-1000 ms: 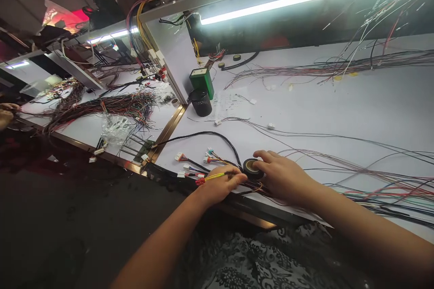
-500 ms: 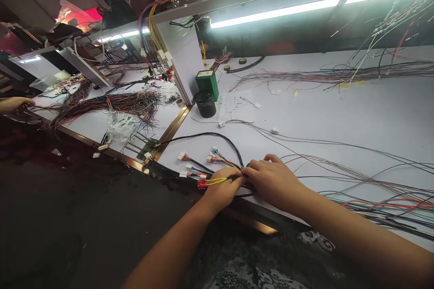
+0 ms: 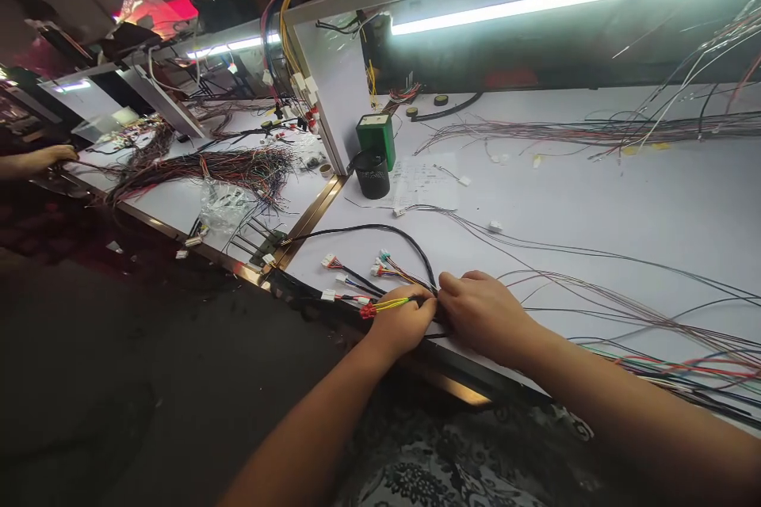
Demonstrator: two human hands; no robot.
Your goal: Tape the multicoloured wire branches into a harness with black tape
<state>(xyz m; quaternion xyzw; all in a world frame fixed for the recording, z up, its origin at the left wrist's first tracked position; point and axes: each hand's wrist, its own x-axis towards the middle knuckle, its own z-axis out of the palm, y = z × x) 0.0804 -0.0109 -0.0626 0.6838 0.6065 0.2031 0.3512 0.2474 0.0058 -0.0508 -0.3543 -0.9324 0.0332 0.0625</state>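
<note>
Close together at the table's front edge, both hands are closed on a black-sleeved wire harness (image 3: 423, 249). My left hand (image 3: 404, 325) pinches it near the branch with yellow wires and a red connector (image 3: 369, 310). Against it, my right hand (image 3: 479, 309) grips the same bundle, its fingertips partly hidden. Several branches fan out to the left, ending in white connectors (image 3: 329, 261) and a teal connector (image 3: 384, 255). The black sleeved cable loops up and left toward a pronged fixture (image 3: 267, 247). What lies between the fingertips is hidden.
Loose long wires (image 3: 671, 325) spread over the table at right. A black cup (image 3: 372, 174) and a green box (image 3: 377, 139) stand by the white divider (image 3: 333, 87). Wire bundles (image 3: 208, 174) cover the neighbouring bench, where another person's hand (image 3: 53, 157) shows at far left.
The camera view has shifted, so the bench appears farther right. Both hands stay on the harness; my right fingers have curled in slightly, and the yellow-wired branch has tilted a little.
</note>
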